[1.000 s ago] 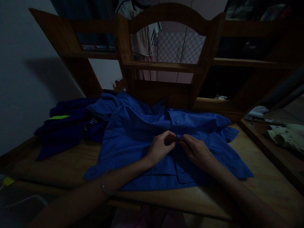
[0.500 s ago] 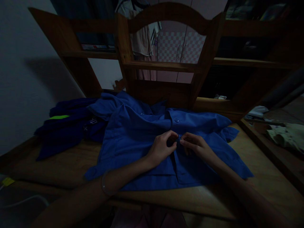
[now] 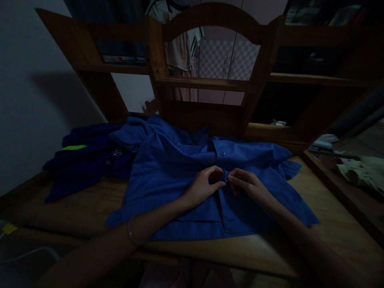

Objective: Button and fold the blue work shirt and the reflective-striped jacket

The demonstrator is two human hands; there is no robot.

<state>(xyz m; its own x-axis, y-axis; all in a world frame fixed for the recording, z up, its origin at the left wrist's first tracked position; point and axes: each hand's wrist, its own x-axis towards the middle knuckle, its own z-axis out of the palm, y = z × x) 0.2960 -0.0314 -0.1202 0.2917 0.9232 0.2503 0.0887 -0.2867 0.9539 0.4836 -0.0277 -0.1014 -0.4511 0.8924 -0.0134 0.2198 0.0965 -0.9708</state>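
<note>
A blue button-up jacket (image 3: 174,172) lies spread over the wooden desk, its front edges meeting near the middle. My left hand (image 3: 207,182) pinches the front edge between thumb and forefinger, with a bracelet on that wrist. Just to its right, my right hand (image 3: 246,181) grips the same bit of cloth with its fingertips. A small button shows dimly between the two hands. Farther up the front, a fastened-looking round button (image 3: 223,153) sits on the cloth. The lower front below my hands hangs apart in a narrow dark gap.
A dark blue garment (image 3: 90,160) with a bright green stripe lies at the left, against the jacket. The wooden desk (image 3: 192,250) has a shelf frame (image 3: 207,83) rising at its back. Pale cloth (image 3: 364,170) lies at the right beyond the desk's raised edge.
My left thumb has shifted slightly right, and the pinched cloth has turned up a little so a button shows between my fingers. The jacket otherwise stays in place.
</note>
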